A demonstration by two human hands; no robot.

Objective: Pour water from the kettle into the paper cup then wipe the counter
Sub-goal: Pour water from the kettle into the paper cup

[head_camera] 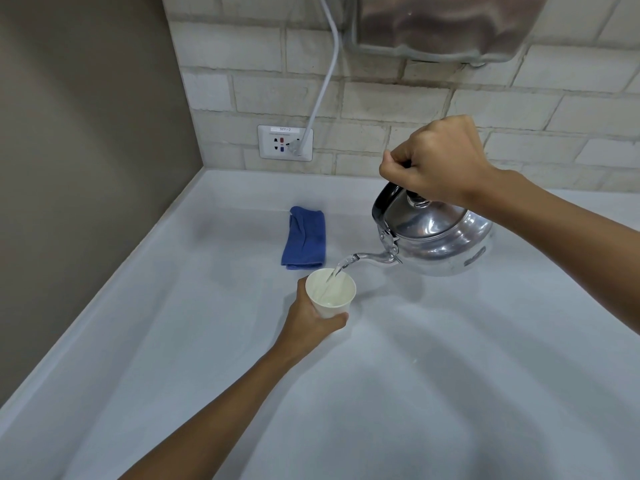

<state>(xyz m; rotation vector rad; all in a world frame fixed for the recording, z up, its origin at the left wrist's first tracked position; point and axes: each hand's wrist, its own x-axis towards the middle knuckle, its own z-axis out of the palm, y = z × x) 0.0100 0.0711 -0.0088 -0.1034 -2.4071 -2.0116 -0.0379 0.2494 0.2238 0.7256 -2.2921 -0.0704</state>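
My right hand grips the black handle of a shiny metal kettle, which is lifted and tilted to the left. A thin stream of water runs from its spout into a white paper cup. My left hand holds the cup from its left and lower side, just above or on the white counter. Some water lies in the cup. A folded blue cloth rests on the counter behind the cup.
A grey side wall closes the counter on the left. On the tiled back wall are a socket plate with a white cable plugged in and a metal appliance mounted above.
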